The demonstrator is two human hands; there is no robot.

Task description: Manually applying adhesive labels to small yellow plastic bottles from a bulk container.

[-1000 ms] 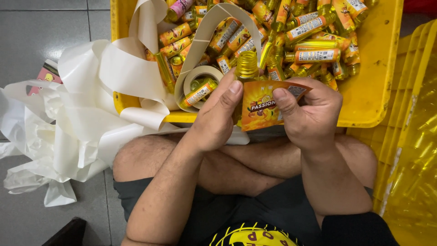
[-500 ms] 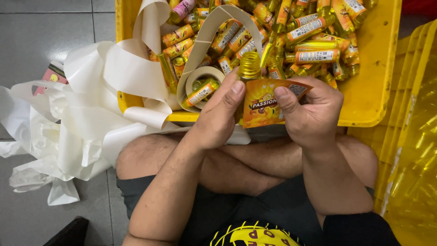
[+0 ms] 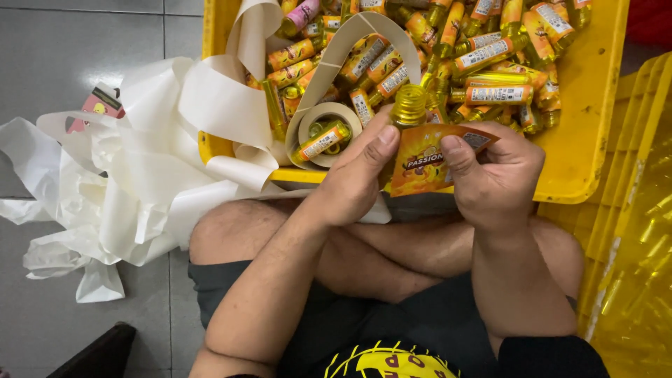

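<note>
Yellow crate [image 3: 591, 105] ahead; your left hand [image 3: 353, 178] and right hand [image 3: 493, 175] pinch the orange label [image 3: 423, 161] onto the small bottle [image 3: 409, 105] between their fingers.

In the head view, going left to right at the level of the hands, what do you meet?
Heap of white backing paper → left hand → orange label on the small yellow bottle → right hand → stacked yellow crates.

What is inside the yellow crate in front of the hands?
The yellow crate holds many small labelled bottles, a tape roll and trailing backing paper. Its floor under the pile is hidden.
</note>
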